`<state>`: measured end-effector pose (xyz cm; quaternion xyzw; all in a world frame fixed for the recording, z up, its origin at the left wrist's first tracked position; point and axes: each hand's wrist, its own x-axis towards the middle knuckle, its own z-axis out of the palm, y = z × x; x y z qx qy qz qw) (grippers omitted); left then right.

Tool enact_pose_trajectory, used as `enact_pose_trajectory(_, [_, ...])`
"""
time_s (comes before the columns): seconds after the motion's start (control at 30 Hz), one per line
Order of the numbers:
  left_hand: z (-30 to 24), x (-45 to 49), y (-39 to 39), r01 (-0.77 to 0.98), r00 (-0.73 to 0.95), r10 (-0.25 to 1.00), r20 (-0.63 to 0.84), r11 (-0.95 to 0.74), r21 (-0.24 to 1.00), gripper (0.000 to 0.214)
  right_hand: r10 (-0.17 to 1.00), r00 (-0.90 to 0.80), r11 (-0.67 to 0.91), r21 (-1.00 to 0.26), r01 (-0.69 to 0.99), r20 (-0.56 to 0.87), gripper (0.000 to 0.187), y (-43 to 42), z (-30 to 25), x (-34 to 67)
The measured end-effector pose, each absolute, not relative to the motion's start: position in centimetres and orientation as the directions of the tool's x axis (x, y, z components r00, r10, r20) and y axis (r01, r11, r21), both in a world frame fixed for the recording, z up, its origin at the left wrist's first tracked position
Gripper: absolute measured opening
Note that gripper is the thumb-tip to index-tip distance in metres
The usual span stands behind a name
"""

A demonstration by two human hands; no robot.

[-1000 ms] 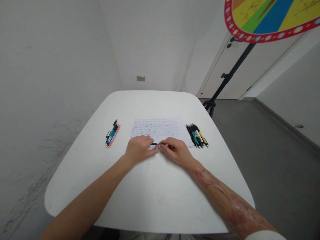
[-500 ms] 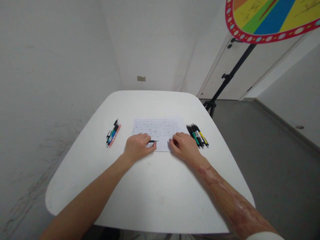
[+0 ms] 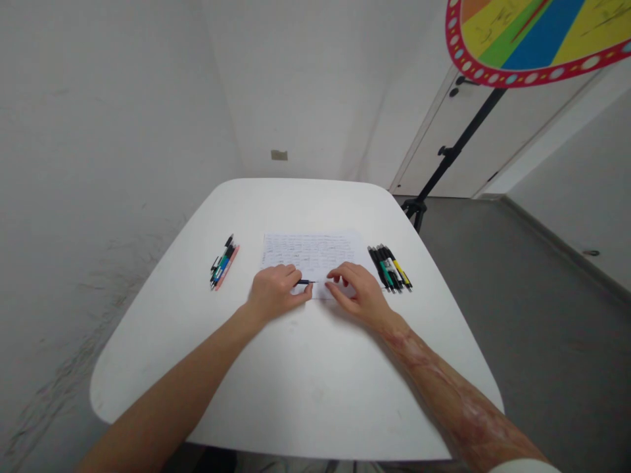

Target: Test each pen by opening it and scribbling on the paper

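Observation:
A sheet of handwritten paper (image 3: 310, 249) lies on the white table, its lower part beneath my hands. My left hand (image 3: 279, 292) rests at the sheet's lower left, closed around a slim dark pen (image 3: 304, 282) whose thin tip points right. Across from that tip is my right hand (image 3: 357, 292), thumb and fingers curved and apart, with no object visible between them. A gap separates its fingertips from the pen's point. Several pens (image 3: 389, 268) with black, green, white and yellow parts lie side by side just right of my right hand.
Another small group of pens (image 3: 224, 264), blue, black, green and pink, lies on the table's left (image 3: 162, 315). Walls stand behind and to the left. A colourful wheel (image 3: 527, 39) on a black stand (image 3: 463, 141) is at the back right, before a door.
My right hand has shifted slightly left toward the pen tip, and its fingers have spread apart. My left hand, with the pen, has moved a little to the right.

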<state>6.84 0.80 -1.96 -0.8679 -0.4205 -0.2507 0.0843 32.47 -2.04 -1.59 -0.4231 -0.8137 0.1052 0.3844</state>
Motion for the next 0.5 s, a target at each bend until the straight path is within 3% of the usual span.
enact_pose_trajectory(0.3, [-2.39, 7.04, 0.56, 0.707, 0.575, 0.562, 0.595, -0.707, -0.016, 0.039, 0.712, -0.436, 0.699, -0.492, 0.519, 0.551, 0.011, -2.07, -2.50, 31.39])
enact_pose_trajectory(0.5, [-1.88, 6.97, 0.47, 0.654, 0.617, 0.546, 0.566, -0.756, 0.016, 0.034, 0.765, -0.349, 0.635, -0.549, 0.543, 0.541, 0.008, -2.23, -2.35, 31.55])
